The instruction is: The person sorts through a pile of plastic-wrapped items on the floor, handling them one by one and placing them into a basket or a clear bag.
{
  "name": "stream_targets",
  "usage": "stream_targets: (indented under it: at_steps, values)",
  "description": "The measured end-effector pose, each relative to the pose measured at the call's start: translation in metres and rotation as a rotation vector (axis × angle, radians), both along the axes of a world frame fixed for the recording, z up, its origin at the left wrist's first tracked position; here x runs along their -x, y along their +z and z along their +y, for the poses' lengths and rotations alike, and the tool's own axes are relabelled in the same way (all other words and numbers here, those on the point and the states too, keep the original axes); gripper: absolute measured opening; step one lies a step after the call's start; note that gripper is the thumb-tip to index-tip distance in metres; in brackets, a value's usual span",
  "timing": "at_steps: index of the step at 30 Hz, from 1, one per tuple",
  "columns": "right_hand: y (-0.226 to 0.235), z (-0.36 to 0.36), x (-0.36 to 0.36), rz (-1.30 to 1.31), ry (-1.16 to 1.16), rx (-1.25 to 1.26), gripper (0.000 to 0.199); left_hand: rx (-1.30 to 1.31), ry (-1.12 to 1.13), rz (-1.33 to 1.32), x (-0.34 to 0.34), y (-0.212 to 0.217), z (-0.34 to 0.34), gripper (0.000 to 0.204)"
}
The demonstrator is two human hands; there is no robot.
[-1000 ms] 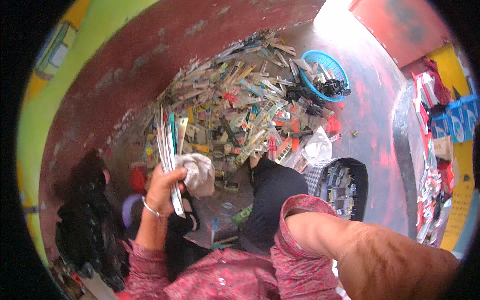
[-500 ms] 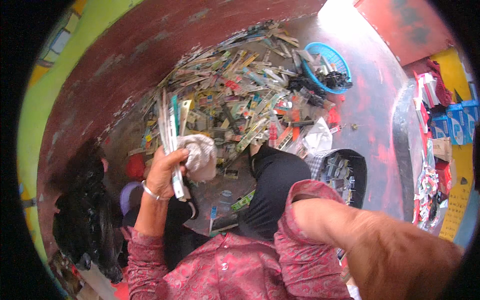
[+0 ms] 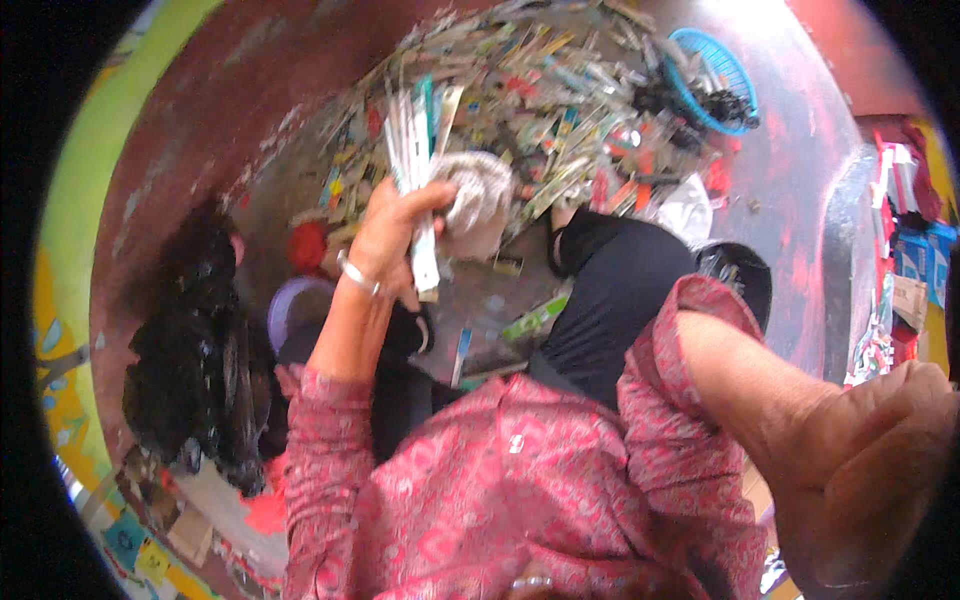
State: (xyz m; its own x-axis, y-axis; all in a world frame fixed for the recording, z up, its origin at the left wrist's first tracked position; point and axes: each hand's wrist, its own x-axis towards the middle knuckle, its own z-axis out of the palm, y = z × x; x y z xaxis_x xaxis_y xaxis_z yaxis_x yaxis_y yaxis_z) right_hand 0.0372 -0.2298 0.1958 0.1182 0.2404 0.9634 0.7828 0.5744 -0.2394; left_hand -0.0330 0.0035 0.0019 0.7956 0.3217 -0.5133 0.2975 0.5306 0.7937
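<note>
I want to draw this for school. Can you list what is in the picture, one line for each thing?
left hand: raised, gripping a bunch of flat packets and a grey cloth
right hand: close to the camera, blurry, holds nothing visible
floor: big heap of packets
blue basket: beside the heap
black bag: on the left

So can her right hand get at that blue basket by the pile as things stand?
Probably not at once: the right hand is raised close to the camera, far from the blue basket. Nothing blocks the way, though.
</note>
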Motion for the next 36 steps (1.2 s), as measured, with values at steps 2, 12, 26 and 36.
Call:
stream_targets:
  at_steps: [2, 12, 26, 36]
  values:
    - [0.000, -0.002, 0.003, 0.006, 0.004, -0.023, 0.031, 0.007, 0.030, 0.026, 0.004, 0.002, -0.002, 0.020]
    - [-0.005, 0.021, -0.001, 0.048, 0.067, -0.080, 0.030, 0.144, 0.058, -0.075, -0.002, -0.005, 0.004, 0.019]
    - [-0.100, 0.132, -0.048, 0.201, -0.130, 0.893, 0.052, 0.376, 0.148, -0.499, 0.001, 0.003, 0.022, 0.029]
    - [-0.149, 0.135, -0.072, 1.011, -0.211, 0.649, 0.015, 0.149, -0.038, -0.429, 0.014, 0.028, 0.025, 0.031]
